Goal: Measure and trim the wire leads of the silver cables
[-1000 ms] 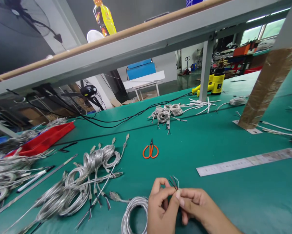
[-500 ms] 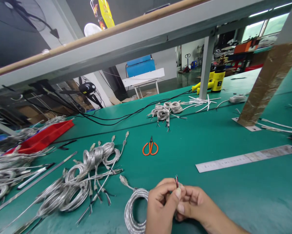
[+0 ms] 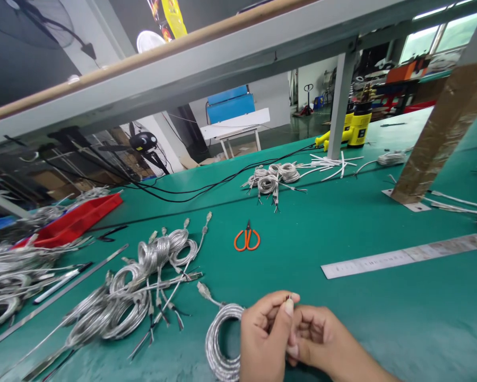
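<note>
Both hands meet at the bottom middle of the green table. My left hand (image 3: 264,334) is closed, its thumb pressed over the thin coloured wire ends (image 3: 289,298) of a silver coiled cable (image 3: 218,342). My right hand (image 3: 321,339) is closed beside it, fingers pinching the same cable end from below. The coil hangs left of my left hand and rests on the table, with its plug (image 3: 202,290) pointing away. Only the tips of the wires show.
A heap of coiled silver cables (image 3: 130,297) lies to the left, more at the far left by a red tray (image 3: 75,220). Orange scissors (image 3: 246,240) lie ahead, a long ruler (image 3: 405,257) to the right, another cable bundle (image 3: 272,180) farther back, and a brown post (image 3: 437,122) at right.
The spread wire ends have been gathered and pressed down between my fingers; they stuck up clearly before and now barely show. Both hands have stayed at the same spot.
</note>
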A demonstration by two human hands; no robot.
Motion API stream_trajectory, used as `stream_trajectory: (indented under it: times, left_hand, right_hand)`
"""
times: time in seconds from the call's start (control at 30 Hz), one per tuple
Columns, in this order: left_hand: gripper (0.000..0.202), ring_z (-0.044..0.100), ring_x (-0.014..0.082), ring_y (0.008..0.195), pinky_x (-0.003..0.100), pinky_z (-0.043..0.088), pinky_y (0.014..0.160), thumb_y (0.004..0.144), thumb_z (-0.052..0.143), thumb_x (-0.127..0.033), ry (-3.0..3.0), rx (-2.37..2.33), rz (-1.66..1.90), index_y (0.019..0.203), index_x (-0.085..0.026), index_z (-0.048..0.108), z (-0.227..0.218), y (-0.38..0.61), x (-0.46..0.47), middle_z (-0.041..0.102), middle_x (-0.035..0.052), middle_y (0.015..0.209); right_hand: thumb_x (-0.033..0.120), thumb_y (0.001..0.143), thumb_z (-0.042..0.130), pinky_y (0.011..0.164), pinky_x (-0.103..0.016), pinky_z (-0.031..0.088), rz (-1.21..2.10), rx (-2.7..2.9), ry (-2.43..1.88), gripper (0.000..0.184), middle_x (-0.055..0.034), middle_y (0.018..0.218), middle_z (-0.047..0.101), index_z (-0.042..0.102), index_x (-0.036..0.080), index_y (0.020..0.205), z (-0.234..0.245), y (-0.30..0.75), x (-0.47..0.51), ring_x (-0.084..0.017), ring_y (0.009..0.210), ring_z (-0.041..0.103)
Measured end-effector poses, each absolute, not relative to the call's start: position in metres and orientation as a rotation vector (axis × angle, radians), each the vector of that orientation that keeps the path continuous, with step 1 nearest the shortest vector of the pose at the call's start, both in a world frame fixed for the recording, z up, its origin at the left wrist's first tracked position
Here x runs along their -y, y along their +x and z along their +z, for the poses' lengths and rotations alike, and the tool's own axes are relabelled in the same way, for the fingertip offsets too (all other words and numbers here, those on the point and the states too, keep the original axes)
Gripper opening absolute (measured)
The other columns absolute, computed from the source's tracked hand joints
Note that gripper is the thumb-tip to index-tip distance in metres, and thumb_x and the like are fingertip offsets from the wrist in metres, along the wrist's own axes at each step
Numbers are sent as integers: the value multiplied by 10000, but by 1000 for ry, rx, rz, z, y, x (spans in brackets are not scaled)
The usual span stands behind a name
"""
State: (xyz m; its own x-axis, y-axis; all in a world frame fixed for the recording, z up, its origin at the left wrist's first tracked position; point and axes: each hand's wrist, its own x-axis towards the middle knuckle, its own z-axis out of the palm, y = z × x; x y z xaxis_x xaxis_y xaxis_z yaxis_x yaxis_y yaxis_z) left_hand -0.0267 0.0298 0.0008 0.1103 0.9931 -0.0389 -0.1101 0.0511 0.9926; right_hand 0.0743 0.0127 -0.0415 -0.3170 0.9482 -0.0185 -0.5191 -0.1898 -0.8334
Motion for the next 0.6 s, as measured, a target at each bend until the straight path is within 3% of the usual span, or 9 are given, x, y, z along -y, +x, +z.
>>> stream_trajectory:
  times: [0.07, 0.13, 0.23, 0.37, 0.43, 0.6]
  left_hand:
    - [246, 441, 79, 376, 150, 349, 348, 682, 656, -338, 1163, -1047, 1104, 790, -125, 712, 0, -29, -32, 545, -2, 423]
    - [270, 450, 72, 413, 142, 341, 347, 676, 664, -341, 1214, -1036, 1068, 859, -149, 715, -1, -32, -36, 650, 59, 617]
    - [273, 375, 14, 378, 126, 265, 320, 685, 657, -358, 1297, -1053, 1014, 874, -171, 719, -5, -35, -41, 651, 104, 894]
    - [404, 348, 20, 309, 142, 240, 303, 749, 570, -417, 1318, -1097, 880, 1021, -131, 657, -14, -35, -40, 656, 95, 699]
    - [443, 346, 33, 326, 147, 238, 298, 736, 590, -396, 1366, -1147, 887, 1089, -128, 610, -19, -34, -38, 665, 97, 715]
    - [336, 378, 50, 388, 152, 315, 346, 715, 618, -298, 1464, -1178, 976, 1011, -141, 607, -21, -29, -35, 664, 74, 753]
  right_hand:
    - [295, 632, 735, 530, -185, 393, 1701, 933, -711, 251, 24, 558, 551, 548, 130, 604, -41, 77, -13, -73, 524, 508]
    - [311, 675, 700, 555, -198, 400, 1650, 937, -746, 200, 12, 598, 572, 602, 137, 665, -40, 80, -13, -82, 551, 511]
    - [314, 723, 656, 565, -198, 388, 1523, 941, -810, 158, 5, 658, 583, 659, 158, 749, -39, 86, -16, -83, 579, 486]
    - [333, 694, 677, 498, -181, 330, 1447, 864, -915, 172, 18, 656, 558, 669, 170, 748, -37, 90, -20, -64, 523, 401]
    - [372, 669, 689, 455, -177, 277, 1466, 799, -943, 223, 25, 628, 545, 658, 171, 761, -37, 91, -22, -52, 477, 340]
    - [401, 632, 709, 413, -184, 169, 1536, 791, -951, 288, 71, 516, 412, 613, 167, 770, -36, 97, -27, -47, 437, 234]
